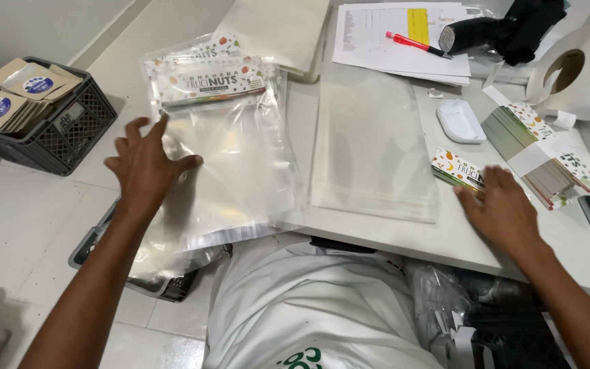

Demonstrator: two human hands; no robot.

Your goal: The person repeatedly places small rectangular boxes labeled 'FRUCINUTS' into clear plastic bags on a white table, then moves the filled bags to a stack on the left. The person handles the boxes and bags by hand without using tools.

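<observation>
My left hand lies flat with fingers spread on a pile of clear plastic bags that have colourful printed header cards at their far end. My right hand rests palm down on the white table, its fingertips touching a small stack of printed cards. Neither hand grips anything. A second stack of clear empty bags lies between the two hands.
A long row of printed cards and a white oval dish sit at the right. Behind are a label roll, a black handheld device, papers with a red pen. A black crate of brown pouches stands left.
</observation>
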